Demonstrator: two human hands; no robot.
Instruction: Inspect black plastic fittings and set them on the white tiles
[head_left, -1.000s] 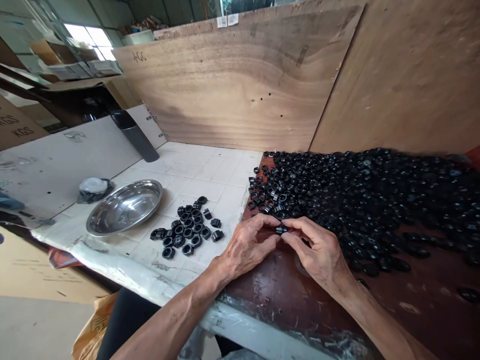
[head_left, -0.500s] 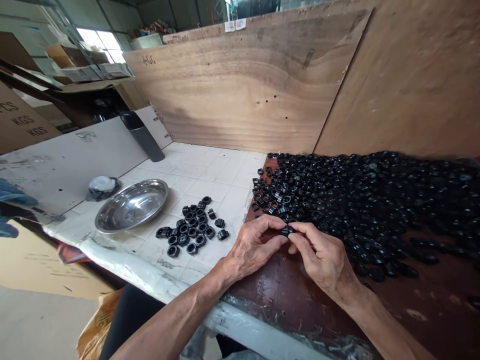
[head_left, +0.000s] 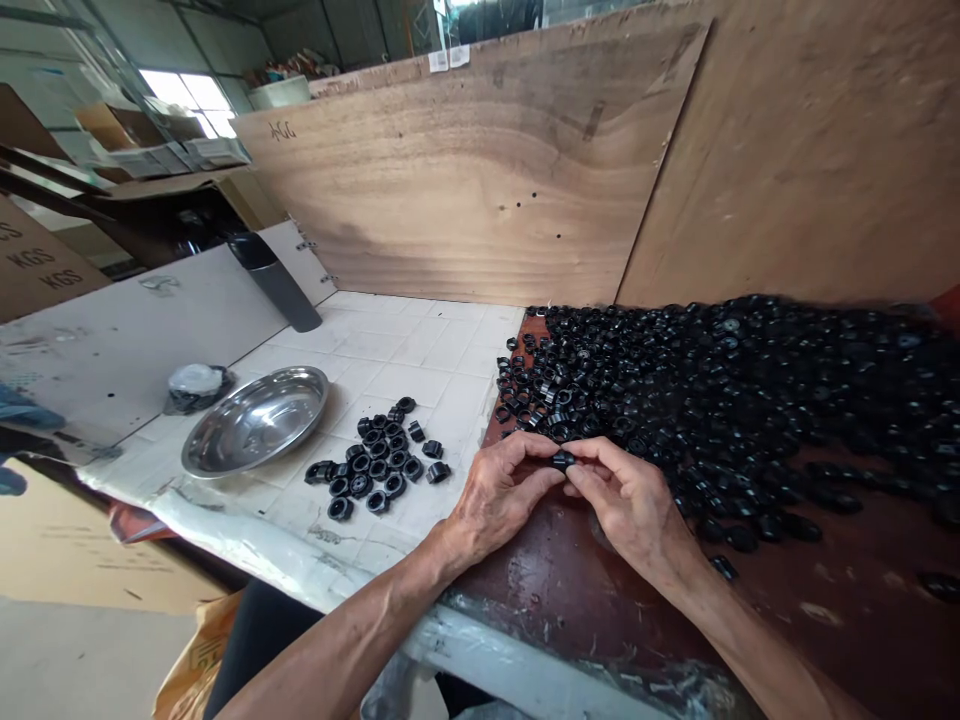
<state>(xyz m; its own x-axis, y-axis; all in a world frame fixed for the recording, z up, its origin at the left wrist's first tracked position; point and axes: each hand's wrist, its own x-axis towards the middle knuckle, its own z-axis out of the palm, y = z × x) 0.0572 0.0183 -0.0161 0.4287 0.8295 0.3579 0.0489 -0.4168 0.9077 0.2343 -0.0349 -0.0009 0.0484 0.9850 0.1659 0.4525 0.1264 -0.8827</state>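
Very little is changing: the left hand (head_left: 499,495) and the right hand (head_left: 637,510) are still pinching the same small black cap (head_left: 562,459) between them, each pressing thumb and forefinger on its own side of it. The cap is staying off the brown board (head_left: 540,590), held just in front of the near edge of the big black pile (head_left: 675,380), while the view is swinging back slightly after drifting over the last half second. The hands are covering much of the cap, so whether it is turning, or whether two pieces are being pressed together, I cannot tell. Over on the white tabletop (head_left: 435,350), the small black group (head_left: 361,486) is looking the same as a second ago, with nothing visibly joining or leaving it, and the metal bowl (head_left: 240,430) beyond it is sitting in the same spot. At the far left edge, something blue (head_left: 30,408) is showing a little differently, too cut off to name. For the work, this is suggesting that one piece is still being handled, with both grips holding firm and neither hand letting go yet.
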